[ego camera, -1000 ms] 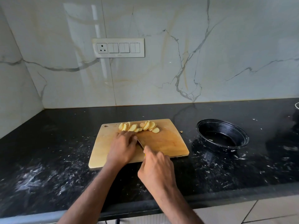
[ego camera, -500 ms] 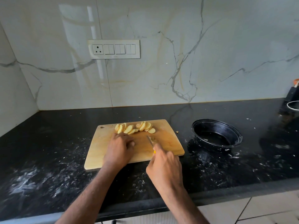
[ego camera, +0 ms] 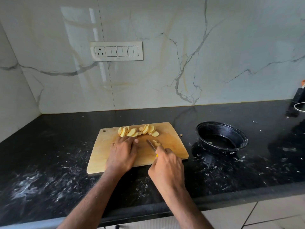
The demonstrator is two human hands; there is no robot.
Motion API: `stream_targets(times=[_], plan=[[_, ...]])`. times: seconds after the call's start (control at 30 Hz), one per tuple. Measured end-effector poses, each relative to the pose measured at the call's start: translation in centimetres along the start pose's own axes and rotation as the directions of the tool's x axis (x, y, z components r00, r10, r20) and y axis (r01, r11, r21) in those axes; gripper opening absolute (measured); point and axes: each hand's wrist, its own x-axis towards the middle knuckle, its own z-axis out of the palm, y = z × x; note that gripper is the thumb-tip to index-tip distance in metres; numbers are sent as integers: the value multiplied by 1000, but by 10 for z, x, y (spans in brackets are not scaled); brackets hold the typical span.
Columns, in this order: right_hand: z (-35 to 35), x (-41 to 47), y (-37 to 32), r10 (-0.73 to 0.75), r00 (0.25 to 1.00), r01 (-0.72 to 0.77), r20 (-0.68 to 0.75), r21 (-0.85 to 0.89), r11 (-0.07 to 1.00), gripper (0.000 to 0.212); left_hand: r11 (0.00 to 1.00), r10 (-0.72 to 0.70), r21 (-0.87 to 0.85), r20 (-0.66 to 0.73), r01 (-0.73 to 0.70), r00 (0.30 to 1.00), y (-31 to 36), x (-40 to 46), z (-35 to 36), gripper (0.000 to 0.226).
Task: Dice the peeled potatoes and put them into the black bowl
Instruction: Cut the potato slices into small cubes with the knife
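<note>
A row of pale yellow potato slices (ego camera: 138, 130) lies overlapping along the far edge of the wooden cutting board (ego camera: 102, 152), just below the middle of the frame. A few smaller cut pieces (ego camera: 156, 142) sit lower on the board, right beside the blade of a knife (ego camera: 151, 144) whose tip points toward the upper left. The right hand (ego camera: 166, 169) has its fingers curled round the knife's handle, of which only a small yellow bit shows. The left hand (ego camera: 122, 154) rests palm down on the board with fingers fairly straight and close together, fingertips touching the near side of the slice row; it holds nothing that can be seen. The black bowl (ego camera: 222, 128) stands on the counter to the right of the board, apart from it, with little more than a scrap or two inside. The black speckled countertop (ego camera: 49, 162) carries white smears and crumbs. On the marble wall at upper left is a white switch panel (ego camera: 116, 51)
</note>
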Motion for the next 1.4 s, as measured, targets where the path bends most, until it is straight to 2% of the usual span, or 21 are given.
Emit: stream_targets(times=[0.27, 0.47, 0.73, 0.9, 1.0, 1.1, 1.23, 1.4], plan=[[-3, 1, 4, 125, 991, -126, -46, -18, 992, 32, 1000, -2, 8, 14, 2, 1000, 0, -1, -1, 45], [3, 1, -2, 28, 999, -29, -26, -18, 999, 24, 1000, -3, 14, 5, 3, 1000, 1, 0, -1, 40], [-1, 4, 8, 206, 976, -206, -76, 11, 978, 27, 1000, -10, 3, 18, 9, 1000, 2, -2, -4, 40], [-3, 6, 14, 232, 969, -230, -81, 23, 973, 27, 1000, -13, -23, 23, 14, 1000, 1, -2, -4, 39], [-3, 6, 14, 213, 974, -212, -81, 23, 977, 25, 995, -30, -98, -16, 28, 999, 0, -2, -2, 34], [-3, 8, 14, 218, 974, -217, -70, 11, 976, 24, 967, -104, -241, -86, 81, 991, 2, 0, -8, 22], [-4, 8, 15, 223, 971, -222, -89, 24, 975, 24, 890, -333, -360, -92, 281, 938, -3, 9, -19, 27], [6, 12, 6, 32, 996, -29, -87, 31, 999, 23, 855, -436, -364, -120, 369, 892, -20, 28, -30, 29]])
